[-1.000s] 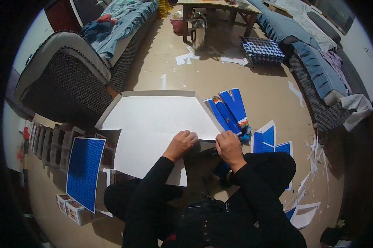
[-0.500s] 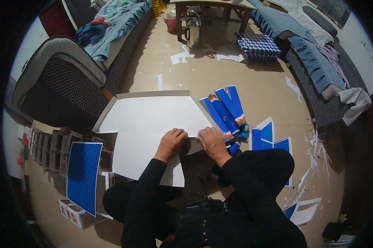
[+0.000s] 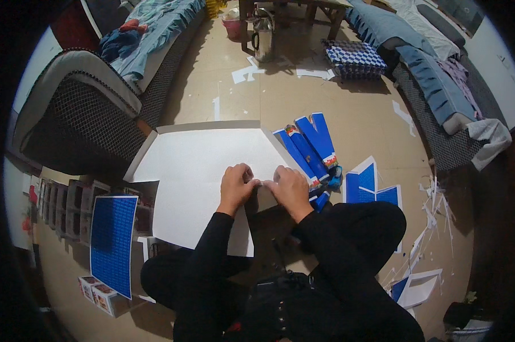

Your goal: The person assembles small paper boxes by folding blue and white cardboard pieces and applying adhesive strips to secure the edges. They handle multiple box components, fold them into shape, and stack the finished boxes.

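Observation:
A large white cardboard sheet (image 3: 197,171) with turned-up edges lies in front of me and over my left leg. My left hand (image 3: 235,189) is closed in a pinch at the inner corner of the sheet's notch. Beside it, my right hand (image 3: 290,190) pinches the same edge, its thumb tip close to the left one. The fingertips partly hide the bit of edge between them. Blue printed cardboard strips (image 3: 307,157), some folded lengthwise, lie just beyond my right hand.
A blue-faced panel (image 3: 114,245) leans at left by stacked grey boxes (image 3: 75,211). Blue cut pieces (image 3: 374,185) and white paper strips (image 3: 434,216) lie at right. Farther off are a metal flask (image 3: 263,40), a checked bundle (image 3: 355,59) and sofas on both sides.
My fingers have drawn up into a pinch, with the thumbs brought close together at the notch edge. The sheet stays in place; the whole view has shifted slightly.

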{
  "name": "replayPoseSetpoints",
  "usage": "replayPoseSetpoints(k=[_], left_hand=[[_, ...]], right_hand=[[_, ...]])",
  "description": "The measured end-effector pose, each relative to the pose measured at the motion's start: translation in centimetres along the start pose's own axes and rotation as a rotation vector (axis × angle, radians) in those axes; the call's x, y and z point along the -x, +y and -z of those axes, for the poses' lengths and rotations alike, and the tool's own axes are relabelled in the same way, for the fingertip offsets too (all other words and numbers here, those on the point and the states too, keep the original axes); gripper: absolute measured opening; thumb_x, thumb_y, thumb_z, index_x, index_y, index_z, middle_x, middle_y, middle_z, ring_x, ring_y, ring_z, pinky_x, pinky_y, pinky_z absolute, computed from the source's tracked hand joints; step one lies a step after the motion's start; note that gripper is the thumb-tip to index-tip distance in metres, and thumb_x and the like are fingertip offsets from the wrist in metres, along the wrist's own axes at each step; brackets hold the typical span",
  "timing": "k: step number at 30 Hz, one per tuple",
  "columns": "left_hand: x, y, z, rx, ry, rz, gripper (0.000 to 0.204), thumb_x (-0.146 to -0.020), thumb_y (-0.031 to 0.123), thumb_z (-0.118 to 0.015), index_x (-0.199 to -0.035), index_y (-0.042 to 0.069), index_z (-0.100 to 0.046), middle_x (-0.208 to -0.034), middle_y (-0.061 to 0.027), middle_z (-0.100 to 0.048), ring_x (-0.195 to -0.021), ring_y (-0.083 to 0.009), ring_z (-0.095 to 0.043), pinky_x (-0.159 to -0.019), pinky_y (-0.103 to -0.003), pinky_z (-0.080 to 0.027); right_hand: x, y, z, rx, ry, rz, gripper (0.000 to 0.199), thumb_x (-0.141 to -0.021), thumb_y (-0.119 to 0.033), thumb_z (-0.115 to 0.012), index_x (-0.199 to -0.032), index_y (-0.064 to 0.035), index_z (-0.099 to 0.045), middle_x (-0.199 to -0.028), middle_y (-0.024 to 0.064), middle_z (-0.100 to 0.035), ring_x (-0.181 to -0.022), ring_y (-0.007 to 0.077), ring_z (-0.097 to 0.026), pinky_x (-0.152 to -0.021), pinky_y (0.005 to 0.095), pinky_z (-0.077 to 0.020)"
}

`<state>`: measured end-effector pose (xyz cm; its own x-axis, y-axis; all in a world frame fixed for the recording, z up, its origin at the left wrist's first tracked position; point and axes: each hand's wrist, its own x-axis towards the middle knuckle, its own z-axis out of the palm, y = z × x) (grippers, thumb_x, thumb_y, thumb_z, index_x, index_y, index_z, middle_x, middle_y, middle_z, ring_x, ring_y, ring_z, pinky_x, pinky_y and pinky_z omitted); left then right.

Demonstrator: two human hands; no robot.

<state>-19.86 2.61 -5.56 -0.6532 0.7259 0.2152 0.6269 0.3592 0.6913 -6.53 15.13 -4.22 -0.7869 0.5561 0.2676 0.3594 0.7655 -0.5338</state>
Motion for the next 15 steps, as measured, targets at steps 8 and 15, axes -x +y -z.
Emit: replayPoseSetpoints(k=[8,15], left_hand=[[-0.1,-1.2,-1.6,0.141,0.122,0.149,0.029,-0.063,0.004,-0.076,-0.085,0.004,-0.057,-0.085,-0.0115,-0.056,-0.08,-0.0278,-0.057,-0.073,-0.038,-0.048],[0.1,-1.4,-2.0,0.257,0.162,0.169,0.027,-0.065,-0.008,-0.07,-0.086,0.003,-0.056,-0.085,-0.0111,-0.055,-0.078,-0.0254,-0.056,-0.072,-0.035,-0.048]], right_hand=[[1.1,1.4,0.9,-0.007,0.106,-0.15,0.04,-0.068,-0.02,-0.082,-0.099,-0.01,-0.06,-0.105,0.0109,-0.052,-0.102,0.0327,-0.049,-0.087,0.0434,-0.0407],[3.1,3.8,0.9,-0.05,0.27,-0.355,0.068,-0.072,-0.02,-0.08,-0.129,-0.0095,-0.045,-0.122,0.0174,-0.051,-0.115,0.0374,-0.048,-0.098,0.0433,-0.0381]])
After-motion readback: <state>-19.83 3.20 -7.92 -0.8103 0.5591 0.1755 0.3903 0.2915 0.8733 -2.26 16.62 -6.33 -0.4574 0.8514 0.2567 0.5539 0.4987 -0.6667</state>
